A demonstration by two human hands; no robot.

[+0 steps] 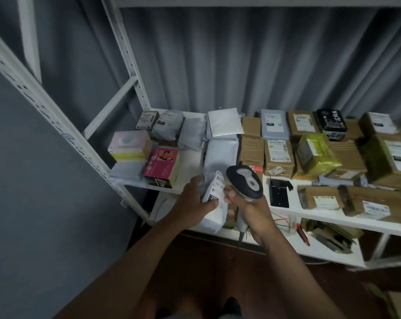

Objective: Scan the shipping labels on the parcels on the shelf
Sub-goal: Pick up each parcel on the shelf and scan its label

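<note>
Down in front of the shelf [280, 212], in the head view, the left hand [194, 199] holds a white poly mailer [212, 217] out over the shelf's front edge, thumb curled across its lower face and fingers wrapped round its upper left side. A shipping label [215, 188] sits on the upper part of that mailer, tilted, with barcode lines and the digits 231 readable; the rest of its print is too blurred to make out. The right hand [245, 203] grips the handle of a grey and black barcode scanner [245, 180], fingers closed round it, and its fingertips [228, 192] touch the right edge of the label. The scanner's head stands just beside the label, to its right, above the hand.

Behind the hands, the shelf carries rows of parcels: a pink box [162, 166] and a pastel box [129, 145] at the left end, grey mailers [168, 125] and white padded bags [224, 123] toward the middle, brown cartons [278, 157] with white labels to the right, and a yellow-green wrapped parcel [316, 155] lying tilted among them. A black packet [331, 124] lies at the back right. A black stand [279, 192] sits near the front edge just right of the scanner. A lower board [328, 249] holds flattened cardboard and loose wires, partly in shadow
</note>
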